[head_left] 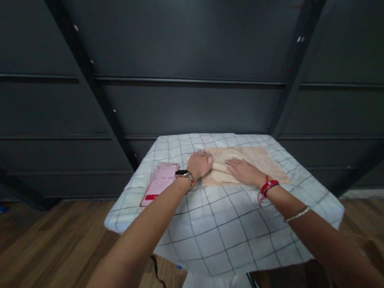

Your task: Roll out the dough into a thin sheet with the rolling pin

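Note:
A pale rolling pin (220,167) lies crosswise on a thin, flat sheet of light dough (221,177). My left hand (199,162) is closed over the pin's left end, its fingers curled. Over the right end lies my right hand (244,171), fingers together and fairly straight, bending down onto the pin; their tips are partly hidden. Both ends of the pin are covered by my hands. Beneath the dough is a peach-coloured mat (266,161), with a whitish, powdery-looking surface on its right side.
A white checked cloth (227,226) covers the small table. Left of my left wrist lies a phone (161,184) with a pink lit screen. Dark metal panels (188,111) stand right behind the table. A black cable (159,276) runs over the wooden floor (73,237).

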### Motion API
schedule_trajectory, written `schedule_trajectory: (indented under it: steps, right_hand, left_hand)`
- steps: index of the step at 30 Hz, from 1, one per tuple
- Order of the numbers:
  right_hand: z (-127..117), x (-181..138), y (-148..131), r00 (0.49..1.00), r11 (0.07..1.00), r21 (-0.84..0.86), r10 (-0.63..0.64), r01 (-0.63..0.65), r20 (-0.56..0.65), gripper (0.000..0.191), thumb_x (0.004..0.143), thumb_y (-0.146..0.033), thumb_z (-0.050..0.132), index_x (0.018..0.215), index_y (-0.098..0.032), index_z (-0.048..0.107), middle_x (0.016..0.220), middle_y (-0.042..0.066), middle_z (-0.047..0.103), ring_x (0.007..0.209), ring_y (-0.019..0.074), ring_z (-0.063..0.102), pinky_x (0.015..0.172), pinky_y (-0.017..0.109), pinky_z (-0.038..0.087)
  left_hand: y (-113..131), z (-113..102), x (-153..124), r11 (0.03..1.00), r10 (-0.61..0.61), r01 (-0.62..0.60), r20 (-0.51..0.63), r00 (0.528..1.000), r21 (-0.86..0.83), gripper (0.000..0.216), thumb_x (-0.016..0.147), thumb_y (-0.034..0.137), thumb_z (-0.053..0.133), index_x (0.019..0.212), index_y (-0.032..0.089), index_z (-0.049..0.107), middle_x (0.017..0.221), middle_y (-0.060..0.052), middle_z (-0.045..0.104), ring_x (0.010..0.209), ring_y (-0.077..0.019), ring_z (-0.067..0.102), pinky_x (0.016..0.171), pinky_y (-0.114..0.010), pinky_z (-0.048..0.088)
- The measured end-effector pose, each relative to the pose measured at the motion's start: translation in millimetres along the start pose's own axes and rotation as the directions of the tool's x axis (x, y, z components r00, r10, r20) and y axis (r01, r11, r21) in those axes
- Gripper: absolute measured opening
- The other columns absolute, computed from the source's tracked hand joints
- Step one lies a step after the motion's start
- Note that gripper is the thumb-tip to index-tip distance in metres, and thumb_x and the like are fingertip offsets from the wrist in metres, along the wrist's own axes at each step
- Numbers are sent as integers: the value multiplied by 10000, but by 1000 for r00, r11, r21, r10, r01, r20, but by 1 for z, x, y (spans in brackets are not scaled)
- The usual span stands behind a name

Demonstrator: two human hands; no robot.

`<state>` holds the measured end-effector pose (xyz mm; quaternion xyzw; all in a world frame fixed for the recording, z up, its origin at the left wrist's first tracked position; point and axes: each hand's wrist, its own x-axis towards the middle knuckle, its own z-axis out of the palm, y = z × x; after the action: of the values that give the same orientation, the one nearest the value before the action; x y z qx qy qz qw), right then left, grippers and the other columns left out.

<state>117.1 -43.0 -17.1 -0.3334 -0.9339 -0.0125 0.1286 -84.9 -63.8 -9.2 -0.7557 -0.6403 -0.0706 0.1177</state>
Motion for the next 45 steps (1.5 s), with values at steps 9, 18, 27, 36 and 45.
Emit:
schedule_trajectory:
  steps: [9, 18, 27, 36, 45]
  right_hand:
    - [-2, -13, -40, 995, 995, 3, 102, -102, -23, 454, 947, -233, 297, 1308, -27, 481, 1266, 203, 585, 1106, 242, 596, 926, 361, 485]
    - [7, -25, -95, 979, 974, -160, 137, -161, -152, 509, 837, -40, 340, 1329, -19, 471, 1335, 198, 534, 1220, 241, 513, 1028, 347, 426]
    - [3, -20, -37, 994, 994, -78, 65, -72, -88, 398, 944, -183, 317, 1251, -102, 557, 1271, 168, 592, 1215, 246, 522, 1010, 447, 442]
    - [10, -27, -72, 988, 975, -173, 123, -138, -94, 411, 894, -91, 332, 1232, -27, 557, 1218, 203, 601, 1114, 244, 573, 967, 333, 467]
    - [10, -28, -124, 967, 941, -230, 231, -250, -108, 508, 844, -32, 331, 1328, -58, 486, 1330, 218, 526, 1140, 283, 562, 929, 385, 491]
  left_hand:
    - [-9, 8, 15, 992, 106, -104, 17, 994, -70, 379, 940, 226, 296, 1182, 109, 563, 1183, -134, 621, 1143, -236, 532, 994, -359, 370]
    - [-23, 7, -18, 983, 143, -148, -50, 988, -110, 438, 962, 226, 244, 1263, 87, 530, 1319, -124, 550, 1268, -228, 439, 1100, -358, 272]
    - [-6, 5, 18, 988, 130, -124, 58, 990, -96, 425, 953, 226, 265, 1229, 76, 552, 1339, -159, 529, 1275, -256, 441, 1064, -402, 313]
    - [-16, 7, 17, 973, 192, -178, 89, 977, -144, 497, 949, 239, 240, 1382, 85, 430, 1460, -126, 408, 1376, -239, 317, 1102, -372, 260]
    - [-32, 7, -14, 969, 193, -175, 89, 977, -176, 517, 965, 250, 181, 1362, 79, 463, 1468, -117, 399, 1396, -221, 279, 1146, -396, 207]
